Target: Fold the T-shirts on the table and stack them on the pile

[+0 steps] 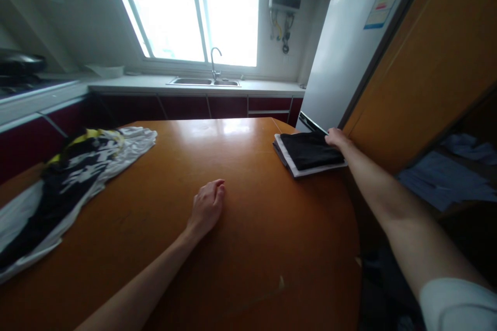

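Note:
My left hand (208,201) rests on the wooden table, its fingers curled together with nothing visible in them. At the table's right side, my right hand (337,137) is at the far right corner of a folded black garment (310,150). Its fingers look closed on the cloth edge, though the fingertips are partly hidden. Beneath that garment lies a folded white piece (294,167), with dark cloth (280,155) under it, together forming a neat stack. Across the left side of the table is a crumpled black, white and yellow garment (83,170).
The orange-brown table (248,248) has a rounded right edge. Behind it runs a counter with a sink (192,81) and a faucet (214,62) under a window. A fridge (341,51) stands close behind the stack. Light blue cloths (446,178) lie at the right.

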